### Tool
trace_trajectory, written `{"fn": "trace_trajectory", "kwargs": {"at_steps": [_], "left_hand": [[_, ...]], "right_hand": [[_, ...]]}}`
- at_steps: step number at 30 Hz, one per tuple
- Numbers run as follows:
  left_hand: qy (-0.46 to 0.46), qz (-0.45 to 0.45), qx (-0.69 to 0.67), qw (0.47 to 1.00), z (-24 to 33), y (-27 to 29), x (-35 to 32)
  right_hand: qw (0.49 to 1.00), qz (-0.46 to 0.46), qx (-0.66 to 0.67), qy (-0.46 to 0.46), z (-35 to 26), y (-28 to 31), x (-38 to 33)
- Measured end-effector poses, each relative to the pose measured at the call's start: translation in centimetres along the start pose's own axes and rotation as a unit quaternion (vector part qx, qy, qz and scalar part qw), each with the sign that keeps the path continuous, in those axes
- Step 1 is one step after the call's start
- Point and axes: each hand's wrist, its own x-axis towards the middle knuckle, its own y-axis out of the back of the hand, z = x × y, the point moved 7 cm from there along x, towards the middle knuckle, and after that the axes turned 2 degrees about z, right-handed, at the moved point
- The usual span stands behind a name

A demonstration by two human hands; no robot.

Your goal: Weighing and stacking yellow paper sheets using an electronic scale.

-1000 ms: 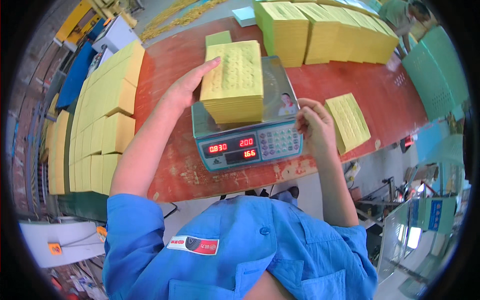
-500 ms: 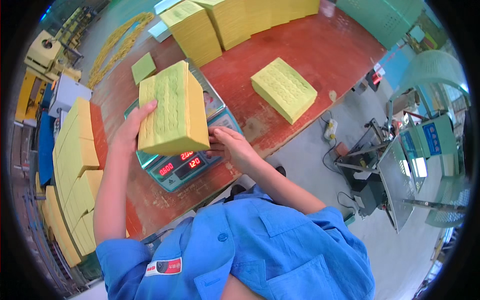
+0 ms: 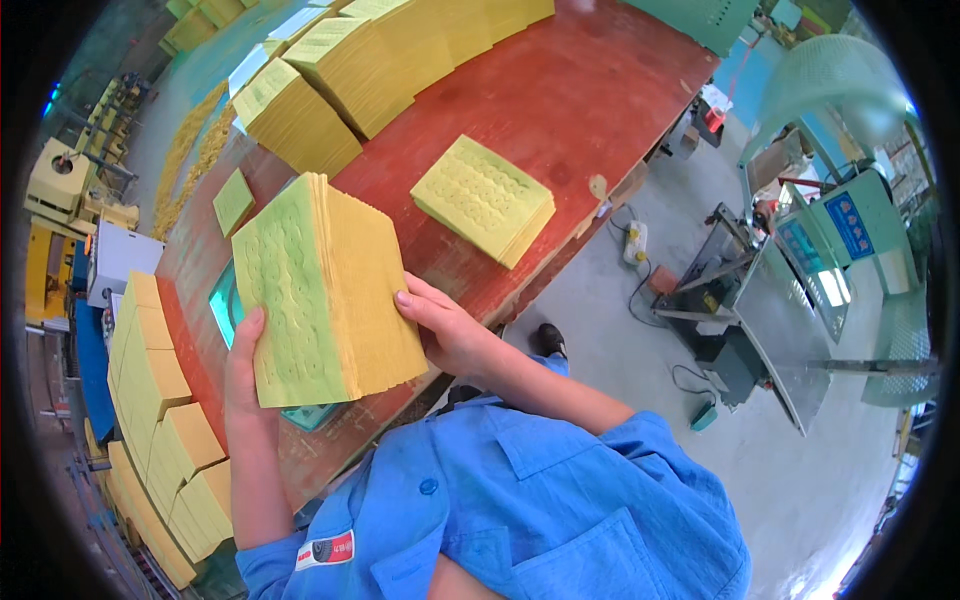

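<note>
A thick stack of yellow paper sheets [image 3: 335, 295], punched with rows of curved marks, is held up between my hands. My left hand [image 3: 245, 365] grips its left side, thumb on the punched face. My right hand [image 3: 445, 325] clasps the right side, thumb against the layered sheet edges and the other fingers mostly hidden behind. The stack is tilted, its edges fanning slightly. Behind and beneath it, a teal digital scale [image 3: 222, 308] is largely covered, and its display is out of sight. To the right, another punched yellow paper stack [image 3: 483, 195] lies on the red table [image 3: 560, 110].
Tall yellow paper stacks [image 3: 310, 120] line the table's far side. A small yellow pad [image 3: 233, 201] lies left of them. More yellow blocks [image 3: 150, 365] stand in a row at left. Beyond the table's right edge are a power strip [image 3: 635, 243] and a metal-framed machine [image 3: 770, 330].
The held stack has turned and come nearer me, now showing its layered edges and covering the scale's display. My right hand has shifted from beside its lower corner to gripping its side.
</note>
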Motion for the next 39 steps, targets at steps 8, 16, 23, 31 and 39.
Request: {"fn": "trace_trajectory", "kwargs": {"at_steps": [8,16,23,31,39], "left_hand": [[0.018,-0.079,-0.013,0.997,-2.7,-18.0,7.4],[0.05,-0.017,-0.138,0.989,-12.2,-32.0,19.4],[-0.004,0.072,-0.13,0.989,-17.0,-33.5,21.0],[-0.346,0.158,0.329,0.864,-7.2,-31.1,12.5],[-0.441,0.071,0.622,0.643,-13.1,-29.9,12.1]], "right_hand": [[0.993,0.088,-0.073,0.024,-17.5,7.6,-1.3],[0.928,0.208,-0.308,0.005,-34.5,20.5,1.6],[0.903,0.261,-0.339,-0.045,-35.4,26.4,0.7],[0.842,0.143,-0.519,-0.044,-35.6,25.8,2.0],[0.933,0.101,-0.319,-0.13,-30.4,28.1,6.1]]}}
